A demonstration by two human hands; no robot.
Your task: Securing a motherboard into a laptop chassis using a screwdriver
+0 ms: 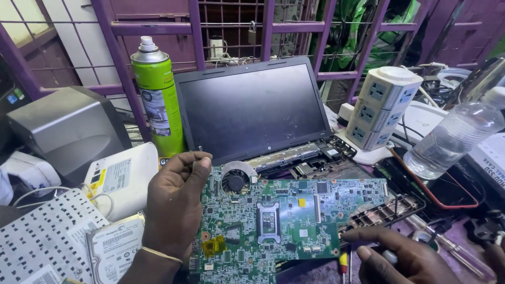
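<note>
Head view — left hand [173, 205] gripping flat green motherboard [284, 221].

Head camera, single view.
Looks steeply down, close over the workbench; open laptop [252, 110] upper centre, circuit board [284, 221] lower centre.

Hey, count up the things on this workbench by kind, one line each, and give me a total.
Green laptop circuit board held by left hand: 1
Open black laptop: 1
Green spray can: 1
Clear plastic water bottle: 1
White tower power strip: 1
Silver hard drive: 1
Total: 6
</note>
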